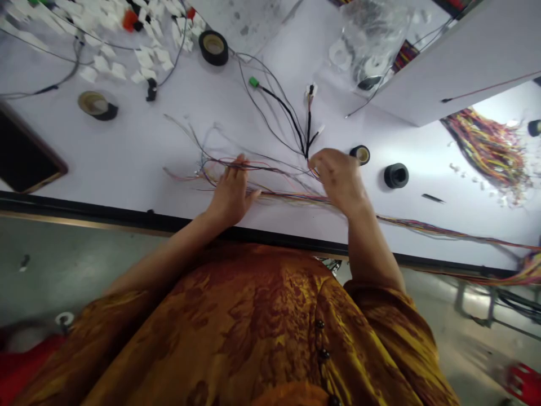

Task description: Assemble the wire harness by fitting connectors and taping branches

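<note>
A wire harness (292, 115) with black-taped branches, one ending in a green connector (253, 82) and another in a white connector (311, 90), lies fanned out on the white table. At the point where its branches meet, my right hand (341, 179) is closed around the wires. My left hand (231, 194) lies flat with its thumb apart, fingers over the loose wires (270, 168) that run leftward from the harness. Closer to the table edge, a long bundle of coloured wires (409, 224) passes under my right forearm and off to the right.
Tape rolls (213, 48) lie around, including a partly used roll (96, 105) and a black roll (396, 176). White connectors (147, 59) are heaped back left. A phone (27, 149) rests at left. A white panel (460, 62), plastic bag (374, 34) and wire pile (490, 146) occupy the right.
</note>
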Demonstrator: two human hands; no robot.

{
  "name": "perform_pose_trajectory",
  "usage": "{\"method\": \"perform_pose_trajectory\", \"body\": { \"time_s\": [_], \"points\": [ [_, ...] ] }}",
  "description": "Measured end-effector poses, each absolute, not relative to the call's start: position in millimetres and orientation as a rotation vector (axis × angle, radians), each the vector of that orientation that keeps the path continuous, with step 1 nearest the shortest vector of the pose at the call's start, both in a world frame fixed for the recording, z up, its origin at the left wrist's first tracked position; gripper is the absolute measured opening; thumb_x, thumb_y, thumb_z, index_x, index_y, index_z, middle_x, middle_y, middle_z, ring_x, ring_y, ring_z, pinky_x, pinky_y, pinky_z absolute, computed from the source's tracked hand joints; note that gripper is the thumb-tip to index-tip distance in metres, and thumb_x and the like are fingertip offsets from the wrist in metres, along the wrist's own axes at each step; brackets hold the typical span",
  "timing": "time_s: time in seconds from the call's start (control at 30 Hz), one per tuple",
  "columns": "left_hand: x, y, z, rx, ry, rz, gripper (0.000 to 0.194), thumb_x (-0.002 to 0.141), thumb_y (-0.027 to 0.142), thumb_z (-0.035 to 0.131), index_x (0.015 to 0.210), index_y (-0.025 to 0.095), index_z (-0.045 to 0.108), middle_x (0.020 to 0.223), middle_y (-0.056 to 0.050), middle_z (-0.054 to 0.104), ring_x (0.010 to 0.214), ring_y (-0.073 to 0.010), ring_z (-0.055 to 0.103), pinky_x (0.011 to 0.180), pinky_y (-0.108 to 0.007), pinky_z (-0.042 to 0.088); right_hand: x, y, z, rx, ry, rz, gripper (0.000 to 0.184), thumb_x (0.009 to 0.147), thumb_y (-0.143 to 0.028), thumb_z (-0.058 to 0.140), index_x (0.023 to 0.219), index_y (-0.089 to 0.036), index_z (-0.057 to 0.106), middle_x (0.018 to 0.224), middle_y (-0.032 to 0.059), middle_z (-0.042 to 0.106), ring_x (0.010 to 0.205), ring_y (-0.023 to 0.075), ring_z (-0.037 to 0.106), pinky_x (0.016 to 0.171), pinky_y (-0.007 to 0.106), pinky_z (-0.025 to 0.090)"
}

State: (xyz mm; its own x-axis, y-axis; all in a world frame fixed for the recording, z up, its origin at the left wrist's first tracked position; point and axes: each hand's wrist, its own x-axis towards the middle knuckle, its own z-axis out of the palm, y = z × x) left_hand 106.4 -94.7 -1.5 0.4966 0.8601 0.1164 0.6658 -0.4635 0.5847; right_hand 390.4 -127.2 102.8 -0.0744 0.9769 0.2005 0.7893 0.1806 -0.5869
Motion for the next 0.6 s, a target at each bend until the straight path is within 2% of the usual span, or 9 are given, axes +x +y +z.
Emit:
{"method": "perform_pose_trajectory", "body": {
  "time_s": [0.07, 0.17, 0.23, 0.33, 0.4, 0.47, 0.53, 0.6],
  "points": [
    [101.0, -90.9, -1.1, 2.264, 1.258, 0.569, 0.07, 0.092, 0.033, 0.06, 0.152, 0.017, 0.029, 0.159, -0.023, 0.034, 0.15, -0.0363, 0.03, 0.121, -0.059, 0.03, 389.2, -127.2, 106.6, -1.622, -1.756, 0.504, 0.032, 0.103, -0.045, 0.043, 0.084, -0.025, 0.059, 0.075, 0.0002, 0.06, 0.069, 0.0152, 0.052, 0.069, 0.034, 0.046],
    [88.0, -84.4, -5.5, 2.151, 1.307, 0.664, 0.074, 0.09, 0.038, 0.063, 0.153, 0.017, 0.029, 0.161, -0.023, 0.028, 0.152, -0.038, 0.025, 0.123, -0.06, 0.023, 394.9, -132.0, 106.8, -1.627, -1.395, 0.462, 0.034, 0.101, -0.053, 0.045, 0.089, -0.024, 0.059, 0.06, -0.0042, 0.043, 0.053, 0.0129, 0.035, 0.054, 0.031, 0.033],
    [86.1, -82.4, -11.6, 1.946, 1.235, 0.793, 0.084, 0.086, 0.046, 0.068, 0.155, 0.022, 0.025, 0.161, -0.022, 0.03, 0.15, -0.0392, 0.029, 0.119, -0.061, 0.03, 397.0, -137.3, 100.9, -1.611, -1.365, 0.538, 0.036, 0.101, -0.054, 0.044, 0.092, -0.024, 0.062, 0.056, -0.0053, 0.035, 0.05, 0.0128, 0.034, 0.052, 0.03, 0.029],
    [100.2, -83.0, -13.4, 1.508, 0.92, 0.969, 0.091, 0.082, 0.054, 0.072, 0.155, 0.041, 0.018, 0.156, -0.012, 0.042, 0.137, -0.0319, 0.051, 0.105, -0.05, 0.049, 390.6, -146.4, 90.2, -1.633, -1.611, 0.729, 0.036, 0.1, -0.053, 0.044, 0.097, -0.023, 0.065, 0.059, -0.0033, 0.046, 0.058, 0.0142, 0.048, 0.058, 0.029, 0.037],
    [117.1, -85.0, -5.6, 1.267, 0.763, 1.018, 0.08, 0.085, 0.052, 0.071, 0.151, 0.046, 0.025, 0.146, -0.007, 0.053, 0.121, -0.0239, 0.064, 0.093, -0.04, 0.056, 382.7, -152.7, 88.3, -1.663, -1.817, 0.842, 0.034, 0.099, -0.048, 0.047, 0.093, -0.021, 0.067, 0.067, -0.0005, 0.057, 0.067, 0.0148, 0.055, 0.065, 0.03, 0.041],
    [134.0, -87.8, 6.1, 1.117, 0.686, 1.013, 0.063, 0.084, 0.045, 0.074, 0.14, 0.039, 0.046, 0.13, -0.005, 0.064, 0.1, -0.0172, 0.07, 0.08, -0.031, 0.058, 377.1, -159.0, 91.9, -1.663, -1.924, 0.889, 0.034, 0.1, -0.043, 0.047, 0.085, -0.02, 0.067, 0.074, 0.0018, 0.063, 0.073, 0.0149, 0.058, 0.071, 0.03, 0.043],
    [146.4, -90.8, 16.3, 1.044, 0.665, 0.97, 0.041, 0.082, 0.039, 0.077, 0.119, 0.028, 0.063, 0.109, -0.004, 0.071, 0.077, -0.0112, 0.068, 0.066, -0.024, 0.054, 377.5, -165.0, 97.7, -1.638, -1.864, 0.848, 0.036, 0.099, -0.044, 0.047, 0.077, -0.021, 0.064, 0.073, 0.0017, 0.061, 0.07, 0.0143, 0.057, 0.069, 0.031, 0.042],
    [152.3, -92.2, 21.9, 0.985, 0.705, 0.957, 0.022, 0.083, 0.037, 0.076, 0.097, 0.021, 0.069, 0.092, -0.003, 0.072, 0.059, -0.0069, 0.058, 0.054, -0.022, 0.046, 385.6, -170.8, 101.1, -1.637, -1.599, 0.722, 0.038, 0.098, -0.049, 0.048, 0.072, -0.023, 0.056, 0.063, -0.0009, 0.049, 0.058, 0.0132, 0.046, 0.059, 0.03, 0.037]
  ]
}}
